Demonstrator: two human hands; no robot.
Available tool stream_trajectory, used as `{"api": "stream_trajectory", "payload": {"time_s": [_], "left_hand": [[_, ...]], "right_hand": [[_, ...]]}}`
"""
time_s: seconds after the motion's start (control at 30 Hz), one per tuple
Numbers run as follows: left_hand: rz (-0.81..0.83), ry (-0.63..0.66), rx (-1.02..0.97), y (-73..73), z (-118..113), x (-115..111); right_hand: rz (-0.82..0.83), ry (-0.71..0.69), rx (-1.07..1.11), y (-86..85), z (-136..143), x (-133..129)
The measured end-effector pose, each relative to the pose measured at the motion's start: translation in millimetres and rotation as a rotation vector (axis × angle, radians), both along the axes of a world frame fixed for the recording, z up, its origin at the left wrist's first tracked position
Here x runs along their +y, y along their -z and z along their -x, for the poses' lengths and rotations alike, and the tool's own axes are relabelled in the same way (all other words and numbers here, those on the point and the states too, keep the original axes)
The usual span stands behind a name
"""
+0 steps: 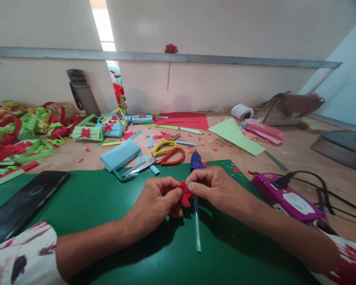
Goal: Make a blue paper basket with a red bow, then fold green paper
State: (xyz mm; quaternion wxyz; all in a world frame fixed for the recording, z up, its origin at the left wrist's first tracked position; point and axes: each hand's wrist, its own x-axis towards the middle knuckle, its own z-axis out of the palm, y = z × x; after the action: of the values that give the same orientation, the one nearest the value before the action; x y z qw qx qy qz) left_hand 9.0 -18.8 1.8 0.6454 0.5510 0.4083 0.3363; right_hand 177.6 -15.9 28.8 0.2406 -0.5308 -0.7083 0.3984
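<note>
Between my two hands is a small red paper bow (185,193), held over the green mat. My left hand (157,202) pinches its left side with thumb and forefinger. The fingers of my right hand (215,186) are closed on its upper right edge. Just beyond and under my right hand lies a blue glue gun (196,160), with a clear glue stick (197,229) reaching toward me. Scissors with yellow and orange handles (163,154) rest beside a folded light blue paper piece (121,153) with a paper strap.
A phone (26,202) lies on the mat's left. Green and blue paper purses (87,133) with red bows stand beyond it, near heaped paper strips (32,130) and a dark bottle (83,93). At right are a purple power strip (287,198) with cables and green paper (237,136).
</note>
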Motion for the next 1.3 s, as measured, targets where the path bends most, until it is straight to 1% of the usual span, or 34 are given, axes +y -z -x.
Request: {"api": "stream_trajectory", "payload": {"time_s": [0.3, 0.67, 0.77, 0.97, 1.17, 1.3], "left_hand": [[0.023, 0.011, 0.001, -1.3, -0.7, 1.6], [0.039, 0.025, 0.021, -2.6, -0.5, 2.0], [0.043, 0.045, 0.023, -1.8, 0.3, 1.6], [0.073, 0.097, -0.046, 0.2, 2.7, 1.6], [0.089, 0.056, 0.006, -3.8, 0.9, 1.3], [0.101, 0.027, 0.046, -7.6, -0.9, 0.4]], "right_hand": [[-0.047, -0.023, -0.062, -1.5, 1.0, -1.0], [-0.153, 0.002, -0.073, 1.2, 6.2, -5.9], [-0.173, 0.010, -0.078, 1.1, 7.3, -7.6], [-0.216, 0.019, -0.109, 2.9, 6.9, -7.8], [-0.201, -0.009, -0.116, 4.1, 6.4, -8.8], [-0.258, -0.020, -0.124, 3.8, 6.8, -10.6]]}}
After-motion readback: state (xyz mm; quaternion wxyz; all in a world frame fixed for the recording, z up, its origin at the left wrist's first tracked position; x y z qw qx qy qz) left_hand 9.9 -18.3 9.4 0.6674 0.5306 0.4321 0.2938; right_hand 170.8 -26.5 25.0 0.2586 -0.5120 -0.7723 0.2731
